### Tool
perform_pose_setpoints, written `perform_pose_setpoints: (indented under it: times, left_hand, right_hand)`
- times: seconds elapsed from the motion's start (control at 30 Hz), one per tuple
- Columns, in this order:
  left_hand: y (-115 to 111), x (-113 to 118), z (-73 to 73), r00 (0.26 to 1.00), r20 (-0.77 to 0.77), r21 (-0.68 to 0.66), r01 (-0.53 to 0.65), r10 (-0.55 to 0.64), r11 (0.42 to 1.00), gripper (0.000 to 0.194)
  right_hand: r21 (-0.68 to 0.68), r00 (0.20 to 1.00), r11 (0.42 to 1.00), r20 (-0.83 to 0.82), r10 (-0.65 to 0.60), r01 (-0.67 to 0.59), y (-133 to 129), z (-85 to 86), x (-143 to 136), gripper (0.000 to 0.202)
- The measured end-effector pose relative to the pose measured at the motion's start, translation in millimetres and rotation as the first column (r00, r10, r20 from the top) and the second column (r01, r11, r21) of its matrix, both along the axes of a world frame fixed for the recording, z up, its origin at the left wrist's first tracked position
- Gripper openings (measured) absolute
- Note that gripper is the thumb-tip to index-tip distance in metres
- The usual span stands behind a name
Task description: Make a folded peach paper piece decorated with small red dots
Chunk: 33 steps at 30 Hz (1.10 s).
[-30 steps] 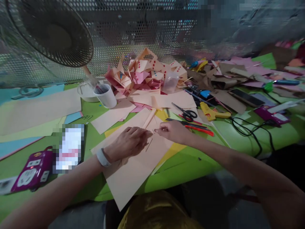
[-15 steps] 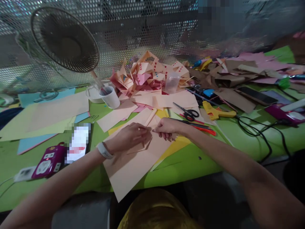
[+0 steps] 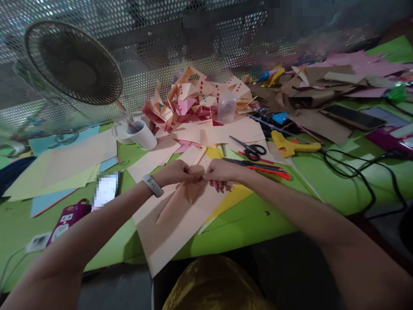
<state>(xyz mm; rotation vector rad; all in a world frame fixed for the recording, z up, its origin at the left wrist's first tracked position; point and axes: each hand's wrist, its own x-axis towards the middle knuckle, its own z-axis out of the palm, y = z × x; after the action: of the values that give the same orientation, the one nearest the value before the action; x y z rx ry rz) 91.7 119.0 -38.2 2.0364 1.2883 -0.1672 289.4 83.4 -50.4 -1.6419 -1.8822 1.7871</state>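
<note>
My left hand [image 3: 178, 171], with a pale band on its wrist, is closed in a pinch on a folded piece of peach paper [image 3: 180, 199]. Its fingertips meet those of my right hand [image 3: 222, 173], also curled closed on the paper's upper edge. The gripped part is hidden behind the fingers. Beneath lies a larger peach sheet [image 3: 164, 241], one corner hanging over the table's front edge, with yellow paper [image 3: 230, 199] showing under it. Just beyond my right hand rest black-handled scissors [image 3: 253, 150] and an orange-handled cutting tool [image 3: 274, 172].
A heap of folded peach and pink paper [image 3: 193, 99] stands behind. On the left are a fan [image 3: 77, 64], a white mug [image 3: 143, 135], a lit phone [image 3: 105, 189] and a purple power strip [image 3: 69, 219]. A yellow glue gun [image 3: 292, 145] with a black cord lies right.
My left hand has gone from loosely spread fingers to a closed pinch, close against my right hand. The folded paper under it is now raised and bent. The view has shifted slightly.
</note>
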Motion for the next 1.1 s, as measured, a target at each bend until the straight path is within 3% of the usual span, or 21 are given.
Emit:
perform_pose_setpoints:
  times: [0.27,0.67,0.83,1.1]
  left_hand:
    - [10.4,-4.2,3.6,0.998,-0.022,-0.059,0.051,-0.052,0.997,0.048]
    - [8.1,-18.2,19.7,0.999,-0.038,-0.094,-0.004,0.001,0.996,0.035]
    - [3.1,-15.4,14.1,0.998,-0.004,-0.105,-0.058,0.058,0.993,0.038]
    - [9.3,-17.9,8.5,1.0,0.024,-0.223,0.005,0.001,0.975,0.035]
  right_hand:
    - [0.014,1.0,1.0,-0.008,0.002,-0.002,-0.3,-1.6,0.7,0.033]
    - [0.021,1.0,1.0,-0.027,-0.001,0.002,0.8,-9.9,1.7,0.035]
    - [0.023,0.998,1.0,-0.058,-0.003,0.004,-2.3,-7.5,0.1,0.037]
    - [0.0,0.999,0.999,-0.031,-0.042,0.042,-3.7,-7.8,-1.2,0.041]
